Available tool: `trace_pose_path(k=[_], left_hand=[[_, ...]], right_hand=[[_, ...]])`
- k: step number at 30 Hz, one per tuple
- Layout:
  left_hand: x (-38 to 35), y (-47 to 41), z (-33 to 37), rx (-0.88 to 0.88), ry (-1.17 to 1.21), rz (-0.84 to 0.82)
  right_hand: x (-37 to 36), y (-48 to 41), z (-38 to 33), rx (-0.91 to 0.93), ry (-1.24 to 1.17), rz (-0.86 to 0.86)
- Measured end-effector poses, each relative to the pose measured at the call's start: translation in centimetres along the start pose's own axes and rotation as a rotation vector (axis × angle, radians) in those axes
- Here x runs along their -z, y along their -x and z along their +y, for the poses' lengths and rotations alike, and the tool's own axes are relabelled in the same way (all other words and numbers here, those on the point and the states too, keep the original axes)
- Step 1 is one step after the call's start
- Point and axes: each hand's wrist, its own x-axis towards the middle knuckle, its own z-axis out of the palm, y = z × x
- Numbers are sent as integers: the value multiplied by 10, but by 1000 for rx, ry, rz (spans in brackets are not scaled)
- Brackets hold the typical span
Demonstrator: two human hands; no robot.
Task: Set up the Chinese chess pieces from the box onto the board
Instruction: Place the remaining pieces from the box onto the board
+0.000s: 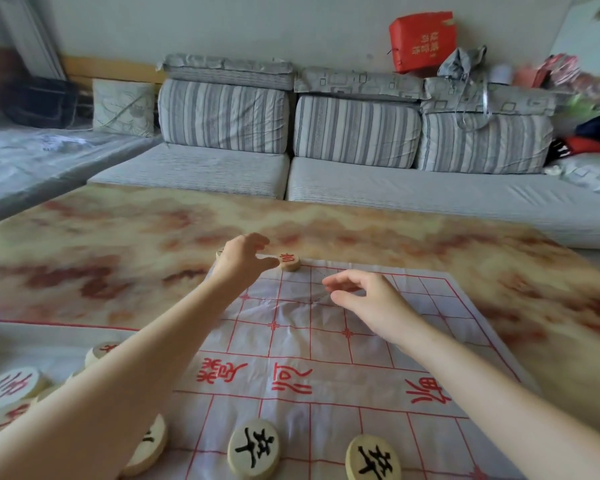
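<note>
Black pieces: two round wooden pieces [253, 448] [373, 459] with black characters lie flat on the nearest visible row of the board, well apart from each other.
Half-hidden piece: another disc [151, 445] lies at the board's near left edge, partly under the left forearm; its mark is mostly covered.
Loose pieces: a cluster of red-marked discs [11, 384] lies off the board at the near left on a pale surface, some overlapping; one more [101, 351] lies just beyond them beside the forearm.
Board: a thin, creased white sheet [326, 362] printed with a red grid and red characters across its middle band, spread flat on the counter.
Right grip: the right grip [368, 299] hovers over the far half of the board, fingers loosely curled, thumb apart, holding nothing.
Left grip: the left grip [239, 261] reaches to the board's far edge, relaxed and not clasping; its thumb tip touches the side of the red piece while the other fingers are lifted clear.
Red piece: a disc [290, 262] with a red character lies flat on the far row, left of centre.
Far-corner piece: the edge of one more disc [219, 253] shows behind the left grip; its face is hidden.
Counter: a glossy top [118, 237] marbled in cream and rust.
Sofa: grey striped cushions [357, 129] along the wall beyond the counter.
Red box: upright on the sofa's back [421, 39], beside piled bags and cloth.
</note>
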Motion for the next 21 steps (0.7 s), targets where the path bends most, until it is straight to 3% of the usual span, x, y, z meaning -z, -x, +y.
trace_pose_path(k=[10, 21], left_hand=[[126, 95, -42, -2, -10, -26], [206, 209, -105, 103, -175, -114]], right_hand=[[-60, 44, -79, 118, 42, -233], [-166, 108, -163, 173, 321, -495]])
